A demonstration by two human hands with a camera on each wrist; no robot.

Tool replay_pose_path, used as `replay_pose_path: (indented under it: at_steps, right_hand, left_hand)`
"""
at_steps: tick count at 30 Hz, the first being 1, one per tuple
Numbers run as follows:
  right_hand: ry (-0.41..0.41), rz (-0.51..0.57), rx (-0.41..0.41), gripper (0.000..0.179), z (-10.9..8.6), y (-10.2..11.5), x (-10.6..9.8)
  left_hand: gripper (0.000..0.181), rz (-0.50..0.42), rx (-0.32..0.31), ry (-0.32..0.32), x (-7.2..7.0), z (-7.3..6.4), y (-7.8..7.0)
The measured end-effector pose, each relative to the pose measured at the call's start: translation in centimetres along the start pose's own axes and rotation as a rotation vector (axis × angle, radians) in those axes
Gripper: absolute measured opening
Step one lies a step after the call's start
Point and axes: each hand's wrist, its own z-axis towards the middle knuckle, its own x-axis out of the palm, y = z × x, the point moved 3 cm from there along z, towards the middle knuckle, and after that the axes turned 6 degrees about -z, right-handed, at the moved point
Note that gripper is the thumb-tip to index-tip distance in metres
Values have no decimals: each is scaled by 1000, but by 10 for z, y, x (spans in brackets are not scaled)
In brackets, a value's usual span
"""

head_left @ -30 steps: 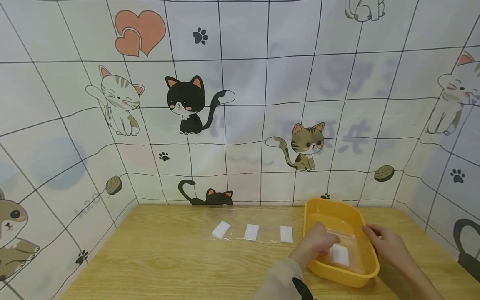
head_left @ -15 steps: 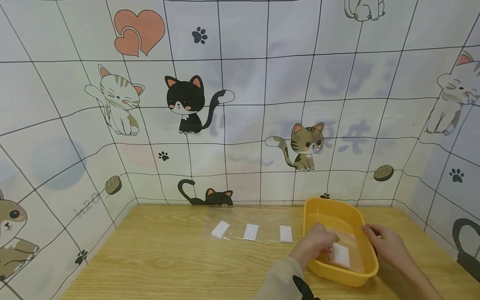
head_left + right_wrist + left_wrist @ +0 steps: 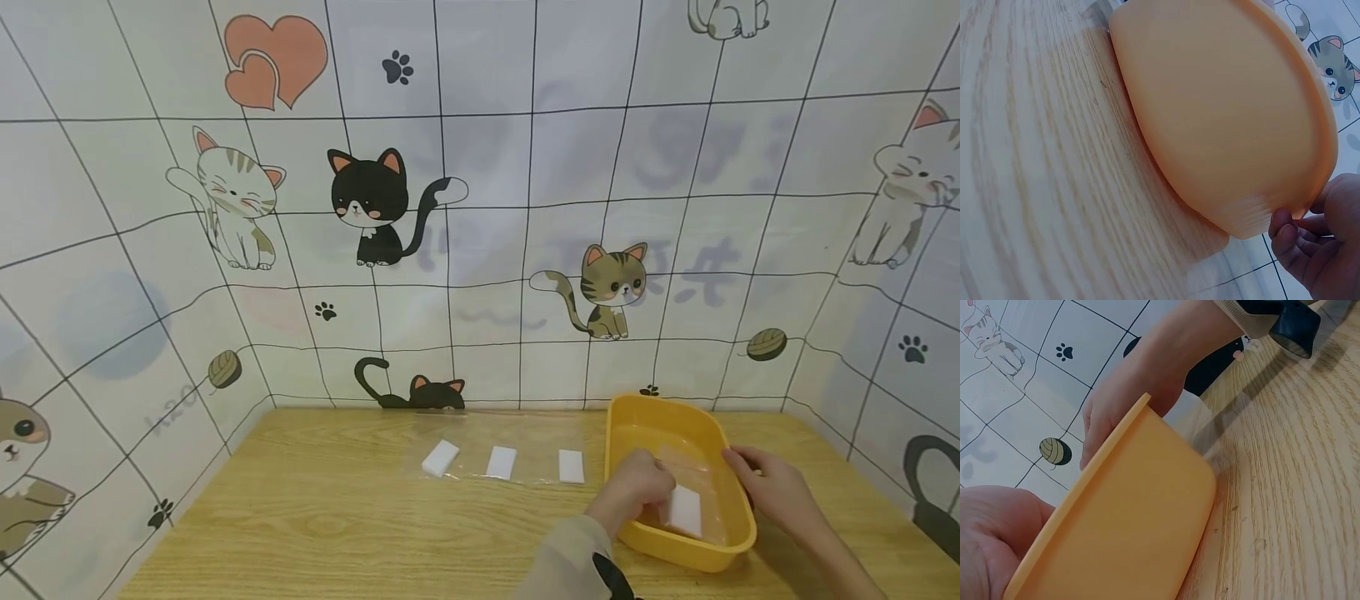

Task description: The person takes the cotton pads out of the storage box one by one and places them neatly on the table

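Note:
A yellow basin point(image 3: 686, 557) stands on the right of the table. Inside it lies a white rectangular block point(image 3: 683, 512) with clear plastic, apparently a bag, around it. My left hand point(image 3: 636, 485) reaches over the basin's near left rim, fingers curled down at the bag's left side beside the block. Its fingertips are hidden in the head view; in the left wrist view the left hand point(image 3: 997, 540) crosses the rim. My right hand point(image 3: 772, 487) pinches the basin's right rim, its fingers on the outside wall in the right wrist view.
Clear plastic with three white rectangular blocks, the left one point(image 3: 440, 458), middle one point(image 3: 501, 462) and right one point(image 3: 571, 467), lies left of the basin. A cloth printed with cats point(image 3: 367, 208) hangs behind and beside the wooden table point(image 3: 360, 533).
My left hand has lowered slightly and its fingers have curled further down beside the block. The white block has shifted a little in the basin. The right hand stays on the rim.

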Motion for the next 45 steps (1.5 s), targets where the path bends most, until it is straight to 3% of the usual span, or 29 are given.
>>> replay_pose_path:
  at_steps: [11, 17, 23, 31, 40, 45]
  right_hand:
    - [-4, -1, -9, 59, 1, 2, 0]
    - [-7, -12, -9, 60, 1, 2, 1]
    - [-13, -13, -18, 59, 2, 1, 1]
    - [-7, -14, -25, 60, 1, -1, 2]
    - [4, -6, -19, 63, 2, -3, 3]
    - [-1, 1, -20, 61, 1, -3, 3]
  left_hand:
    - [26, -4, 36, -21, -2, -3, -1]
    - [28, -24, 73, -29, -2, -4, -1]
    - [28, 36, 118, -56, -3, -5, -2]
    - [12, 86, 173, -81, -5, -3, -3]
    - [7, -22, 188, -78, -4, -5, -8]
    - [8, -80, 245, -71, -6, -7, -13]
